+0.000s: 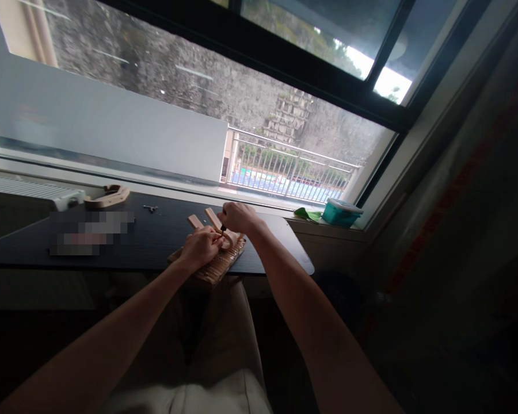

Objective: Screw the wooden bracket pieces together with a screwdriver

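Near the table's front edge lies a small piece with a woven, straw-coloured panel (219, 270) and pale wooden parts (212, 218), some flat and one curved. My right hand (240, 218) is closed round a dark tool (223, 228) that looks like a screwdriver, pointing down at the wood. My left hand (202, 246) rests on the near left side of the piece. Its fingertips are pinched together close to the tool's tip; what they hold is too small to make out.
On the dark table (155, 241) lie a pale curved wooden part (110, 198), small metal bits (151, 208) and a blurred-out item (90, 233). A teal box (342, 213) and green cloth (307, 214) are on the windowsill. A radiator (34, 190) stands at left.
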`<state>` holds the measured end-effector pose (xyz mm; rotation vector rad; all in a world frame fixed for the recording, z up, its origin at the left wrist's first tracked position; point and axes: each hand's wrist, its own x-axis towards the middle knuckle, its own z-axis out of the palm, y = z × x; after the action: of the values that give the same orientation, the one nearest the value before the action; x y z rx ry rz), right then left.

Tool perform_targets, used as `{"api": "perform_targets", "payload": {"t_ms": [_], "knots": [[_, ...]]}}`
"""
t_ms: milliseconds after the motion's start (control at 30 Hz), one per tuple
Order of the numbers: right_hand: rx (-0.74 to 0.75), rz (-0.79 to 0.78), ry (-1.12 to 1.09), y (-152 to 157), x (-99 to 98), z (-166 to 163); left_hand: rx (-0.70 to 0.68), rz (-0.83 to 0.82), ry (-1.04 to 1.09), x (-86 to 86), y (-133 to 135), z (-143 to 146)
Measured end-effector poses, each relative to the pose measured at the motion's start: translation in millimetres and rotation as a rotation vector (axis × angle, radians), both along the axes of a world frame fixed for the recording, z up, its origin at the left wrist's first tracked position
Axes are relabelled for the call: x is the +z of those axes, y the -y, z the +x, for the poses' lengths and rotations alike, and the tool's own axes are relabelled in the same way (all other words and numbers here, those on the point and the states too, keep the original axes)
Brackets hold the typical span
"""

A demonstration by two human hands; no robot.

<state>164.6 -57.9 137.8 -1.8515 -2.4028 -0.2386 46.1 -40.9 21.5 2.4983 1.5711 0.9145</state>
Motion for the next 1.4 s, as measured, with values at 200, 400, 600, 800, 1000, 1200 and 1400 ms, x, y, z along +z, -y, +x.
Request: {"api": "perform_targets", "payload": {"t_ms": [200,400,600,800,1000,1200,1400], "knots": [[-0.038,-0.014,0.001,3,4.6,-3,0.01,0.011,0.002,2.8,3,0],[0.054,-0.015,0.037,7,16.1,2,0.007,0.015,0.008,4.3,5,1],[0.081,0.033,0.028,4,8.3,1,0.014,-0.011,0.014,-1.2,-1,0],[-0.006,0.016,-0.002,-3,1.8,1,0.016,-0.005,0.009,0.5,0,0],[-0.042,-0.011,-0.008,1,4.6,0,0.015,0.008,0.012,1.0,1,0],[0.075,-0.029,0.027,8,17.8,2,0.004,0.009,0.018,-2.0,-1,-1],[0.093,0.015,0.024,10,15.2,0,0.033,-0.003,0.025,-3.5,-3,0]]}}
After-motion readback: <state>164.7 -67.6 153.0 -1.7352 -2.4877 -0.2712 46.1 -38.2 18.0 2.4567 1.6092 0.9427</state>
